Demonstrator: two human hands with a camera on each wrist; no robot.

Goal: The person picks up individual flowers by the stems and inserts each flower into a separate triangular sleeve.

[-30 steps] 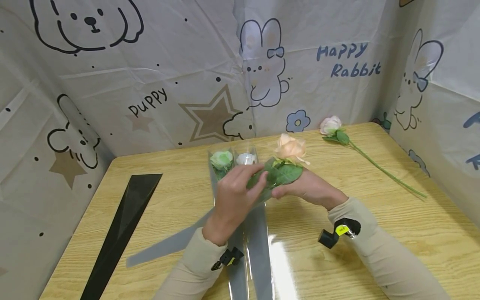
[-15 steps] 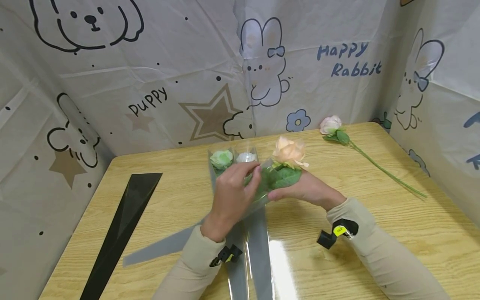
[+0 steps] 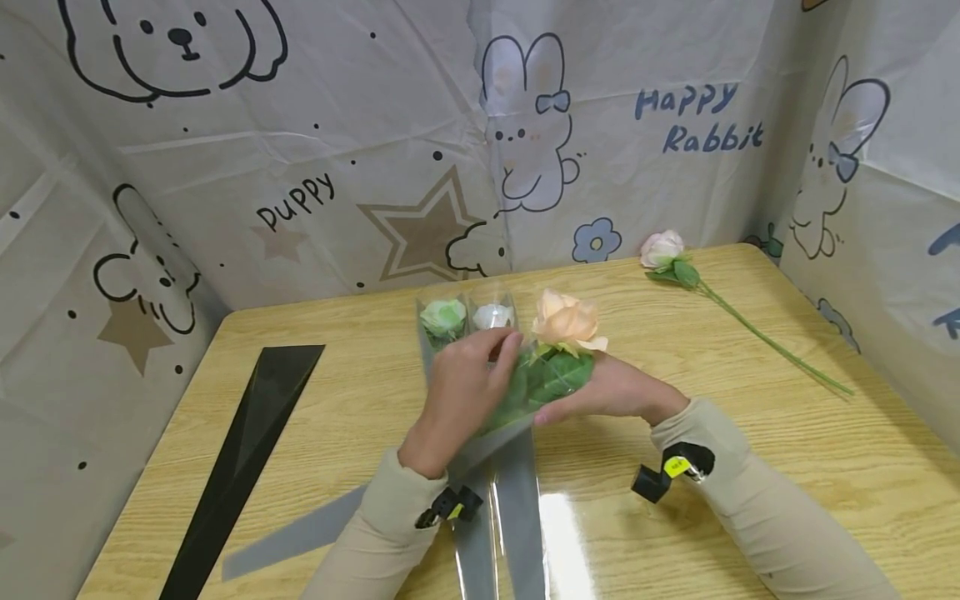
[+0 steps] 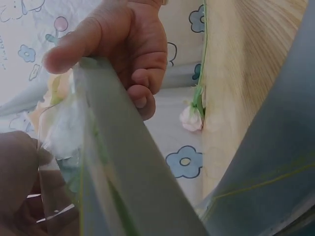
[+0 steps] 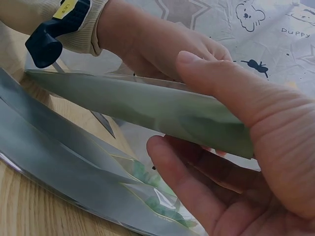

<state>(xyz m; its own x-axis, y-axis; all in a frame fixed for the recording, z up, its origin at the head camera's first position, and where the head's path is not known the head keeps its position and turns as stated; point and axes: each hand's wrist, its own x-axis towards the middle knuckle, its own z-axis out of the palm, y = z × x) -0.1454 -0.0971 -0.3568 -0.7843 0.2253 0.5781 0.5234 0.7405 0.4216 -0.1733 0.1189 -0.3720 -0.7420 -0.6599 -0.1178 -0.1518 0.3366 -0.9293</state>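
Observation:
A peach rose (image 3: 566,321) with green leaves stands out of the open top of a clear-and-grey flower sleeve (image 3: 487,446). My left hand (image 3: 465,383) pinches the sleeve's clear edge beside the bloom. From the right, my right hand (image 3: 626,387) holds the sleeve just below the flower head; in the right wrist view its thumb lies over the sleeve and its fingers curl underneath. The stem is mostly hidden inside the sleeve. Beneath, two sleeves lie side by side on the table, with a green-white rose (image 3: 444,318) and a white rose (image 3: 492,317) at their tops.
A black sleeve (image 3: 240,450) lies flat at the left of the wooden table (image 3: 750,467). At the back right lies a pale pink rose (image 3: 662,250) with a long bare stem. Printed cloth walls (image 3: 360,108) close in the back and sides.
The peach rose and its sleeve have come down and slightly left, nearer to me, with both hands. The sleeve's narrow grey end has slid farther toward the lower left.

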